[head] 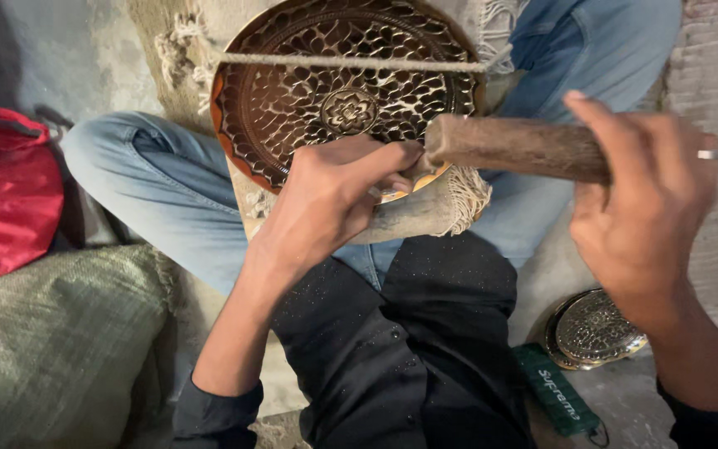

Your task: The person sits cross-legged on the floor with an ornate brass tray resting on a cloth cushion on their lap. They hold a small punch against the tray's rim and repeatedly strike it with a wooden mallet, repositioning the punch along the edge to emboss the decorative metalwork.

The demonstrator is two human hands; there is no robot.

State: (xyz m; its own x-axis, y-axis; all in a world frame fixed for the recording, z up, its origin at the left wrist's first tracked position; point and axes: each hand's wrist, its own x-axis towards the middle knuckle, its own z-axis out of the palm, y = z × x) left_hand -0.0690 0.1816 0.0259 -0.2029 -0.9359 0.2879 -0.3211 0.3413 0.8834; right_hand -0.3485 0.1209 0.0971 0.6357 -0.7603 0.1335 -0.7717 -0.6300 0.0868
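The left hand (326, 199) was pinched narrow on a small tool, tip hidden, at the plate (292, 100) rim; the right hand (641, 208) was wrapped round a wooden mallet (517, 145). Plate, judged stiff, thin metal & dent-prone, best held by the rim, was propped on a padded block betw. the knees under a cord (351, 62): round, coppery, w/ petal pattern.

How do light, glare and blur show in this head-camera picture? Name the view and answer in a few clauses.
In the head view, soft light falls from above; the engraved copper plate gleams with small highlights but no harsh glare; the right hand and wooden mallet look slightly motion-blurred; the left hand is sharper; the dark trousers lose detail in shadow.
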